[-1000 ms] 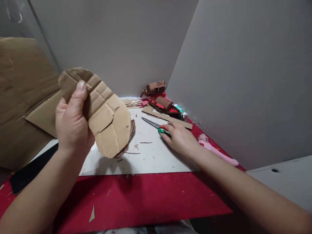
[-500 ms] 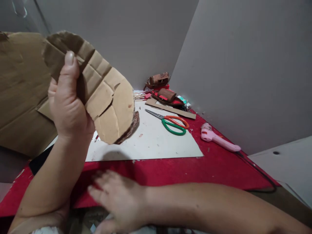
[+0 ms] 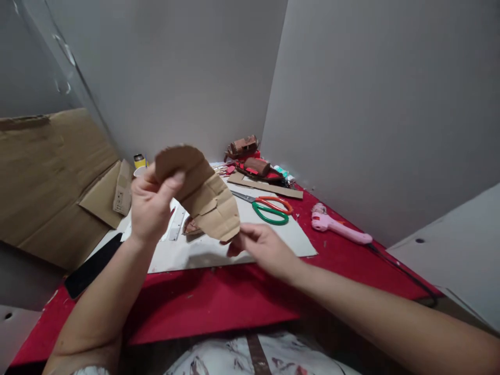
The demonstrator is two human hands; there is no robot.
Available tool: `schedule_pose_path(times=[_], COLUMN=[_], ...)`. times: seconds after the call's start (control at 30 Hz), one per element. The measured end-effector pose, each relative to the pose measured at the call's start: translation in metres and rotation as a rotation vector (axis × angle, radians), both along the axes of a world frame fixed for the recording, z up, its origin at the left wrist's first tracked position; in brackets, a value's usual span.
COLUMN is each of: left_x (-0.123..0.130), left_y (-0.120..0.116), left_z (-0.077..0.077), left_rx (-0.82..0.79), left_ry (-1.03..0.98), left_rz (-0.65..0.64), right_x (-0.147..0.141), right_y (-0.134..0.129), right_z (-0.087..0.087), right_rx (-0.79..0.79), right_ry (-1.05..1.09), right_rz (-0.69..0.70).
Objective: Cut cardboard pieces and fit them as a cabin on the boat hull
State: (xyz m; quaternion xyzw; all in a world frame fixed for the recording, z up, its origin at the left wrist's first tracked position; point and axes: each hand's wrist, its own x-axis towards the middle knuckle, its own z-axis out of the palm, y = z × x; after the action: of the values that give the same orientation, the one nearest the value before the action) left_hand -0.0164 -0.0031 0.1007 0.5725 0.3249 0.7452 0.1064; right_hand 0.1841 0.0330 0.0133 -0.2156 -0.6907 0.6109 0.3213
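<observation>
An oval, creased piece of cardboard (image 3: 213,200) is held tilted above the white board (image 3: 292,245). My left hand (image 3: 154,203) grips its upper left end, thumb on the near face and fingers behind. At its lower right edge, my right hand (image 3: 261,247) pinches the rim between thumb and fingers. Partly hidden behind the cardboard, a small brown item (image 3: 190,227) lies on the board. Scissors (image 3: 269,208) with one orange and one green handle rest to the right of the cardboard, blades partly covered by it.
A pink glue gun (image 3: 339,229) with a cord lies on the red tabletop (image 3: 219,307) at the right. Brown and red craft pieces (image 3: 253,165) and a cardboard strip (image 3: 269,187) are at the back. Large cardboard (image 3: 50,182) leans at left, near a black phone (image 3: 94,265).
The cardboard has come down and nearer the board's middle in my left hand. My right hand has risen from the table's front edge and taken hold of the cardboard's lower right rim.
</observation>
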Motion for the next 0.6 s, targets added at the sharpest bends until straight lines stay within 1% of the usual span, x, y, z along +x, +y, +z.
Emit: schedule_pose_path(times=[0.07,0.1,0.17,0.2,0.23,0.3,0.33,0.4,0.47,0.53,0.6], left_x=[-0.001,-0.002,-0.003,-0.003,-0.003,-0.002,0.0,0.003,0.006,0.004,-0.004], left_y=[0.004,0.006,0.008,0.01,0.011,0.016,0.019,0.024,0.029,0.032,0.035], left_z=[-0.008,-0.011,-0.015,-0.017,-0.019,-0.025,-0.029,-0.035,-0.036,-0.033,-0.027], left_rx=[-0.009,0.017,0.093,0.138,0.176,0.223,0.235,0.252,0.251,0.187,0.04], left_ry=[0.223,0.377,0.719,0.888,1.044,1.287,1.371,1.464,1.464,1.384,1.218], left_rz=[0.105,0.13,0.208,0.278,0.351,0.482,0.52,0.549,0.536,0.472,0.376], right_x=[0.012,0.016,0.02,0.019,0.018,0.012,0.007,-0.002,-0.01,-0.014,-0.011], right_y=[0.03,0.041,0.056,0.06,0.062,0.061,0.061,0.061,0.065,0.074,0.086], right_z=[0.015,0.022,0.035,0.04,0.045,0.052,0.054,0.055,0.053,0.051,0.05], right_rx=[-0.108,-0.12,-0.128,-0.138,-0.161,-0.236,-0.275,-0.34,-0.389,-0.419,-0.428], right_ry=[0.025,0.06,0.13,0.155,0.169,0.171,0.158,0.125,0.109,0.117,0.124], right_rz=[-0.141,-0.209,-0.267,-0.252,-0.209,-0.072,-0.002,0.092,0.122,0.117,0.099])
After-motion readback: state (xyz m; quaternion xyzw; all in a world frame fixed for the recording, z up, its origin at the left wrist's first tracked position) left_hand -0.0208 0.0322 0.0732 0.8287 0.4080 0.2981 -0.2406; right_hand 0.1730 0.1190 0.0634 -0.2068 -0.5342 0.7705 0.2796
